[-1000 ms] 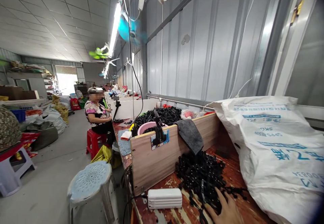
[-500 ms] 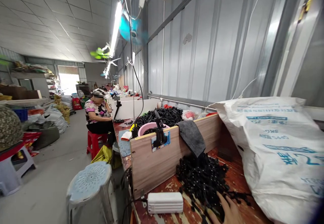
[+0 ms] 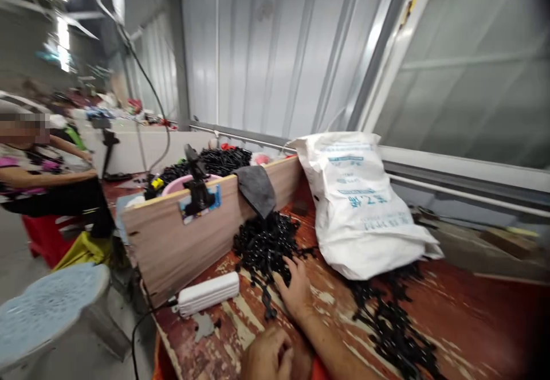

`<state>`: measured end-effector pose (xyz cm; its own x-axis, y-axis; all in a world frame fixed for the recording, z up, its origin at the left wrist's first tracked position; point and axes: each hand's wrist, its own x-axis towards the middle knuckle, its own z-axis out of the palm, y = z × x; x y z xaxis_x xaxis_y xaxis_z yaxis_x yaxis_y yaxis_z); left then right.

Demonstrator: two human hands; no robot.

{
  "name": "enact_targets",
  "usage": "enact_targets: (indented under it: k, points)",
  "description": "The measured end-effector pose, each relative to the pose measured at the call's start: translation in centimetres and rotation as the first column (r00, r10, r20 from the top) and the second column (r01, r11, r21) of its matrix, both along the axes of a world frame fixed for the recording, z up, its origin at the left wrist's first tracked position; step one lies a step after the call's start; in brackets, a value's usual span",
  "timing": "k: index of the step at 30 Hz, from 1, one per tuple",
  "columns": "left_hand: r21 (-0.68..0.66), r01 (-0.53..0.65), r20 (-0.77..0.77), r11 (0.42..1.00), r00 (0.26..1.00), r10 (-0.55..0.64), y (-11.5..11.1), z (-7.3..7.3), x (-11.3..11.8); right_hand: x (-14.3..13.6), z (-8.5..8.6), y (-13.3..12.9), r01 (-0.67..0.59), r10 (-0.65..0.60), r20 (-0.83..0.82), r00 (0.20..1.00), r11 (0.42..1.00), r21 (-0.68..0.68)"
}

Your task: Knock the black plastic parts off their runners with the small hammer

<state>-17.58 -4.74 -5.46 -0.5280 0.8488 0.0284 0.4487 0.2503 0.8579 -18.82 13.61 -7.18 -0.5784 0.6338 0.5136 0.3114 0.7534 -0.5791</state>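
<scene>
Loosely spread, the right hand's (image 3: 295,289) fingers touch the knobbly, glossy heap of black plastic pieces (image 3: 266,245) beside the smooth wood-grained board (image 3: 180,242) on the flaking red desk (image 3: 326,298). Near the desk's left edge, the left hand's (image 3: 268,354) fingers curl inward; whether they pinch anything, I cannot tell.

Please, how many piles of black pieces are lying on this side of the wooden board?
2. The first pile is below the grey cloth, by the right hand. The second pile is in front of the white sack, which may hide more.
</scene>
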Motion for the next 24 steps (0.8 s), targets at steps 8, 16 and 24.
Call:
enact_targets:
  k: [8, 16, 24]
  points:
    - [-0.045, -0.006, -0.282, 0.999, 0.959, -0.007, -0.1, -0.1, -0.2, 0.2, 0.3, -0.4, -0.007, 0.007, 0.004, 1.000, 1.000, 0.005]
    - [-0.044, -0.019, -0.310, 0.999, 0.951, 0.005, -0.5, 0.6, 0.5, 0.5, 1.1, -0.6, -0.019, 0.021, 0.038, 0.999, 0.999, -0.044]
    - [0.118, 0.011, -0.092, 0.993, 0.996, 0.000, -1.7, 0.1, 0.0, 0.6, 2.3, -1.3, 0.017, -0.010, 0.121, 0.993, 0.999, -0.050]
